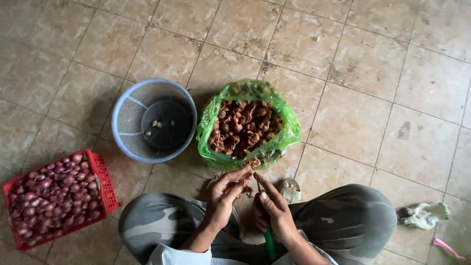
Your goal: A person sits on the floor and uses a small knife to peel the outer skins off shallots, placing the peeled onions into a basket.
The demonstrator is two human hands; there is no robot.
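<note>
- I am sitting cross-legged on a tiled floor (pixel 353 113), my knees in grey camouflage trousers (pixel 353 221) spread to either side.
- My left hand (pixel 226 194) is curled, with the fingers pinched around a small shallot (pixel 244 185) just in front of my lap; most of the bulb is hidden by my fingers.
- My right hand (pixel 272 208) is closed around the green handle of a small knife (pixel 269 240), index finger stretched forward along it, pointing at the shallot; I cannot make out the blade clearly.
- The two hands are close together, nearly touching at the fingertips.
- Just beyond my hands sits an open green plastic bag (pixel 208 122), its rim rolled back, filled with brown, skin-covered shallots and peelings (pixel 245 127).
- To the left of the bag, just beside it but not touching, stands a round pale-blue basket (pixel 122 118) with a mesh wall; only a few small pale pieces (pixel 154 126) lie at its bottom.
- Further left, near my left knee, is a red plastic crate (pixel 100 172) heaped with purple shallots (pixel 54 196).
- A sandal (pixel 290 189) shows between the bag and my right knee, partly covered by my hand.
- Off to the right, well apart from my hands, a crumpled whitish cloth (pixel 424 215) lies on the floor, and a bit of pink (pixel 447 248) sits near the lower right corner.
</note>
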